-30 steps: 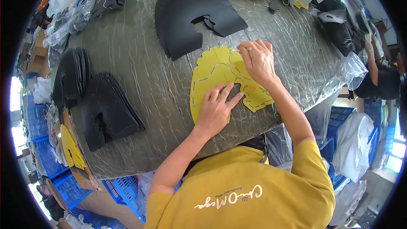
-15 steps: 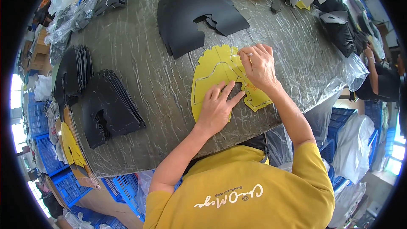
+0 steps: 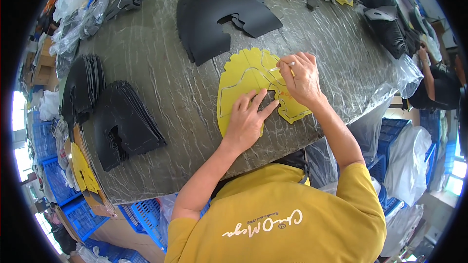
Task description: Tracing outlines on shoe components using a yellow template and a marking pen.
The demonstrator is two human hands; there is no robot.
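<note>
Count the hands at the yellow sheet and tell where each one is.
2. The left hand lies on the lower part of the yellow sheet; the right hand holds a pen-like tool at its right side.

Template (image 3: 241, 79) on tbl (image 3: 187, 146), cut pcs (image 3: 207, 17) behind it, 2 stacks (image 3: 131, 122) to L

The left grip (image 3: 245, 121) hides — partly — the yellow template (image 3: 253, 79).

a workshop, shown by stacked black cut-outs (image 3: 134, 126), a yellow template (image 3: 236, 75), blue crates (image 3: 86, 218).
</note>
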